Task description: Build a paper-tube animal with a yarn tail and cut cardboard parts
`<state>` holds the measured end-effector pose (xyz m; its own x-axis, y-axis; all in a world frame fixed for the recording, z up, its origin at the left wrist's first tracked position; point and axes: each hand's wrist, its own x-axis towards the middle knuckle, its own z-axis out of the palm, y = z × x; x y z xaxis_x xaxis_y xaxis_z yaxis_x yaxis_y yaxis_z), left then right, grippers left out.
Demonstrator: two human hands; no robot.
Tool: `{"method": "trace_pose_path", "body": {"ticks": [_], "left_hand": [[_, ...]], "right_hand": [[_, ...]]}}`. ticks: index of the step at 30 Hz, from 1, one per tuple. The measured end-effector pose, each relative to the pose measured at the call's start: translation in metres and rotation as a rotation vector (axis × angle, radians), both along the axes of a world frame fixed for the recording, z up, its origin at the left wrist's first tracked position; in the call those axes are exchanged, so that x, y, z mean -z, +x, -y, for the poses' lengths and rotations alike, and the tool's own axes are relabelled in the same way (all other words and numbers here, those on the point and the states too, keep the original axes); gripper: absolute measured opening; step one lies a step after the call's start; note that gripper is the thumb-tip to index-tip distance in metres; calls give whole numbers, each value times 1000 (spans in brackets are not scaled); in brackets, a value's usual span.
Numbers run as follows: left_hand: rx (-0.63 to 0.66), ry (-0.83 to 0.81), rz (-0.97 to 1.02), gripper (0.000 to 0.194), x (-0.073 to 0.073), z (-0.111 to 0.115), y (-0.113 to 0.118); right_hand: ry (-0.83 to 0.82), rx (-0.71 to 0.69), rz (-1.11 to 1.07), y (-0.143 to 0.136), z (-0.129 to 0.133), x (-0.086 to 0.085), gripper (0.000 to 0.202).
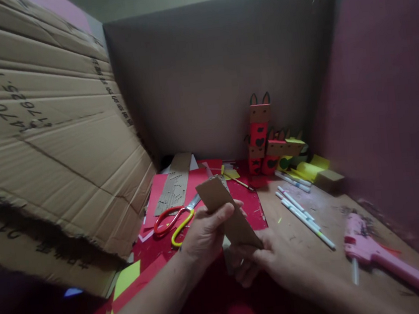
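Note:
Both hands hold one narrow brown cardboard strip, tilted in front of me. My left hand grips its upper left side, with the thumb across the face. Around the lower end close the fingers of my right hand; some of them are curled beneath and blurred. Something pale shows under the strip by my right fingers, too unclear to name. Just left of my left hand lie scissors with one red and one yellow handle. Behind them a torn strip of corrugated cardboard rests on red paper.
A pink glue gun lies at the right, near several white marker pens. Small red and yellow cardboard animal figures stand at the back. A large cardboard sheet leans in from the left. Yellow paper lies below it.

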<state>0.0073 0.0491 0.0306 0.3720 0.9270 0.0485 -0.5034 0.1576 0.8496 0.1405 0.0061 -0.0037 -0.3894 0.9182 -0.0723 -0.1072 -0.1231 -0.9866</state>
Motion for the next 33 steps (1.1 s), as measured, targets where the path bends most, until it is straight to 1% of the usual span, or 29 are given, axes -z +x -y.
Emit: {"method": "trace_pose_path", "body": {"ticks": [2, 5, 7, 11, 14, 16, 18, 20, 23, 26, 28, 31, 33], "left_hand": [[15, -21, 40, 24, -2, 1, -1], [112, -13, 97, 22, -2, 3, -4], [158, -20, 126, 21, -1, 3, -6], [202, -60, 193, 19, 0, 3, -7], [249, -28, 283, 14, -1, 3, -8], [273, 3, 322, 12, -3, 4, -8], [275, 4, 337, 12, -5, 5, -7], [260, -38, 349, 14, -7, 5, -6], [256, -136, 377, 14, -7, 3, -4], [276, -205, 377, 11, -3, 3, -2], [274, -226, 347, 10, 0, 2, -1], [260, -237, 314, 10, 4, 0, 0], [246, -234, 315, 10, 5, -3, -1]], "right_hand": [[-16, 13, 20, -3, 2, 2, 32], [-37, 18, 42, -4, 5, -1, 27], [-50, -12, 44, -4, 6, -5, 27], [-59, -90, -2, -4, 10, -12, 31], [-83, -89, -12, -4, 13, -12, 27], [-124, -122, -33, -4, 15, -10, 25], [-157, -193, -102, -2, 14, -8, 24], [-164, -271, -219, 0, 13, -7, 28], [-158, -328, -386, 2, 11, -8, 43], [-215, -390, -454, 3, 8, -8, 51], [-238, -402, -455, 2, 7, -6, 46], [-227, -354, -436, 0, 6, -2, 29], [-232, -344, -418, -1, 6, -1, 23]]}}
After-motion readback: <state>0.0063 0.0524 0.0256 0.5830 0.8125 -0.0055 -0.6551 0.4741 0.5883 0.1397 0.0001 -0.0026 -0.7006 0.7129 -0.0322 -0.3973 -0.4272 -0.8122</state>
